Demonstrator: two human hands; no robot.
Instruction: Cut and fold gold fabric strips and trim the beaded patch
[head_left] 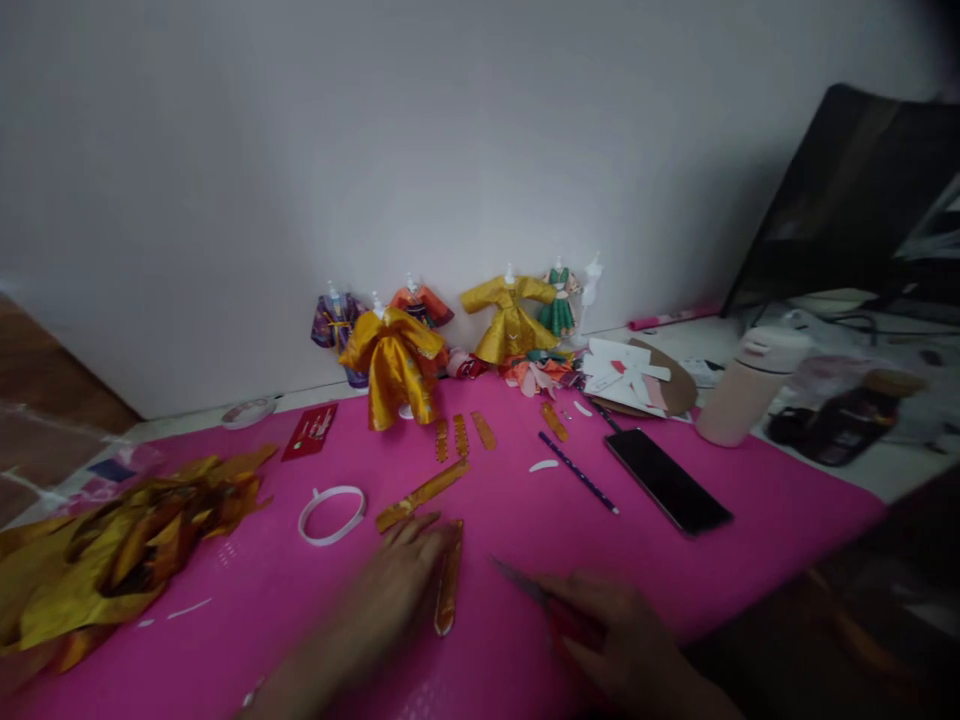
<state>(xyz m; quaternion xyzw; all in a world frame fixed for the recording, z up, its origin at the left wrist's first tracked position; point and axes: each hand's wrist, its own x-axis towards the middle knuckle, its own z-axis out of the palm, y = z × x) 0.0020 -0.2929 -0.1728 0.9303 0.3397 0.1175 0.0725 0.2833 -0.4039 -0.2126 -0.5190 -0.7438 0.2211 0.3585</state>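
My left hand point(397, 580) rests on the pink mat, its fingers lying loosely over the upper left edge of a narrow gold fabric strip point(448, 595). The strip has a pale edge at its rounded lower end. Just beyond those fingertips a longer gold strip point(424, 494) lies at a slant. My right hand point(615, 625) is closed around the red handles of a pair of scissors point(525, 582). The blades point left toward the strip but stay apart from it; whether they are parted is too blurred to tell.
Gold fabric scraps point(112, 550) are heaped at left, near a white ring point(332, 515). Smaller gold pieces point(460, 436), a dotted pencil point(579, 473) and a phone point(667, 480) lie ahead. Doll dresses point(510, 315) stand by the wall; a bottle point(750, 385) is at right.
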